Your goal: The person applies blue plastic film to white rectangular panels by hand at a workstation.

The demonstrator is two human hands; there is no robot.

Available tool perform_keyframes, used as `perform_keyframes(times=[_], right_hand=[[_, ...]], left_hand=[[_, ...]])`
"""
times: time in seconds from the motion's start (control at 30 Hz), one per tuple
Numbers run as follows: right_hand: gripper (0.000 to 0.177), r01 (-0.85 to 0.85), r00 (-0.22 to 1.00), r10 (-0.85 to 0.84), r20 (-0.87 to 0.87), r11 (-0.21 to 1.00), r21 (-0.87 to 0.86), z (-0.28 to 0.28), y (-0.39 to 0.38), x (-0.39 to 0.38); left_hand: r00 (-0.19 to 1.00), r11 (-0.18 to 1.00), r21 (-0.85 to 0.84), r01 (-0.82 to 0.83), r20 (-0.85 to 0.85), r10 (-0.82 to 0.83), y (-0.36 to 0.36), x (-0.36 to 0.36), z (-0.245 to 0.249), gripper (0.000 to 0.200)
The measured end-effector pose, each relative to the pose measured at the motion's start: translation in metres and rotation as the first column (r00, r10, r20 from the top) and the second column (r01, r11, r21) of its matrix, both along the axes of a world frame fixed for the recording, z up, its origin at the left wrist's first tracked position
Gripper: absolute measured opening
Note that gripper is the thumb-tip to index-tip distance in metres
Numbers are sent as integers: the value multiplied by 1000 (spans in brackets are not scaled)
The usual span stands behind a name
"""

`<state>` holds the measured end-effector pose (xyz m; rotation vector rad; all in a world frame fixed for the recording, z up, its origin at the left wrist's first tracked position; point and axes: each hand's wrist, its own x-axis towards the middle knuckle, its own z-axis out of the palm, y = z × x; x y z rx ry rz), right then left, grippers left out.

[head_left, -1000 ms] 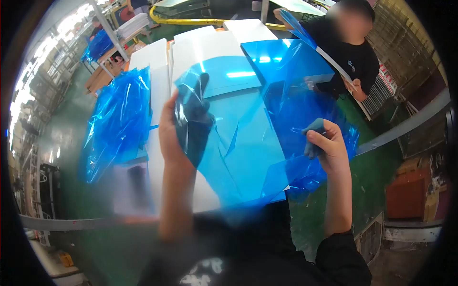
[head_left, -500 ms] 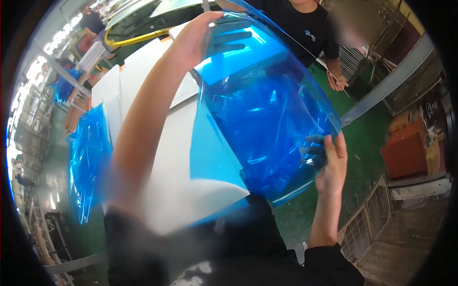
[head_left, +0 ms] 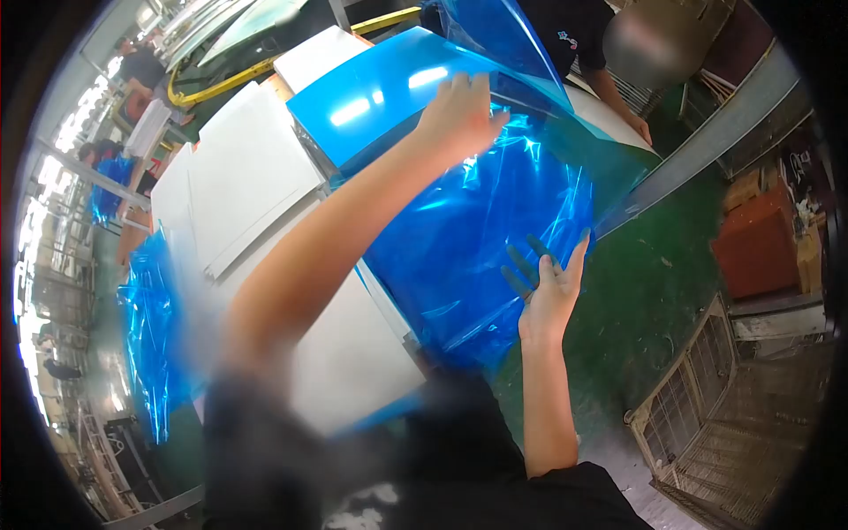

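A large sheet of glossy blue plastic film (head_left: 459, 230) spreads crumpled before me, over a smoother blue sheet (head_left: 371, 88) at the far side. My left hand (head_left: 459, 115) is on the film's upper part, fingers bent down and closed over it, the film creased beside the thumb. At the film's right edge is my right hand (head_left: 552, 300), palm up with fingers spread. Some of its fingertips show tinted through the film, so they lie behind it; the thumb points up, free of it. White sheets (head_left: 256, 168) lie stacked under and left of the film.
Another person's hand (head_left: 640, 128) is by a pale sheet at upper right. Crumpled blue film (head_left: 150, 327) hangs at the left. A metal post (head_left: 707, 150) slants along the right, a wire cage (head_left: 689, 389) stands lower right, and a red-brown box (head_left: 755, 247) sits beyond.
My left hand has moved right and down from the film's upper corner to its upper middle. My right hand has dropped left, its fingers spreading. The raised film has come down lower.
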<state>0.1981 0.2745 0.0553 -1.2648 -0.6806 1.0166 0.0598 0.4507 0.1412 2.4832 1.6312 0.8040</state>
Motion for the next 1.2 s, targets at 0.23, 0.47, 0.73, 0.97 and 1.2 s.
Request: perform_keyframes(times=[0.23,0.47,0.73,0.97,1.2], right_hand=[[78,11,934,-23,356,999,36,-22,-7,9],[75,-66,313,-226,922,964,258,25,-63,-34],[21,-579,554,589,589,780,-236,-5,-95,-56],[13,-721,497,743,448,641,-264,-5,-78,-56],[60,-905,307,937,-170,232,-357,54,-101,-20]], left_hand=[[931,874,-432,223,-173,-323,-240,-101,38,53],[893,848,-316,-426,-296,338,-380,-167,-10,89],[654,661,-36,-749,121,747,-483,-193,-47,65],[228,294,-102,-950,417,880,-529,-235,-79,49],[214,378,-171,-910,586,782,-534,-244,-82,44]])
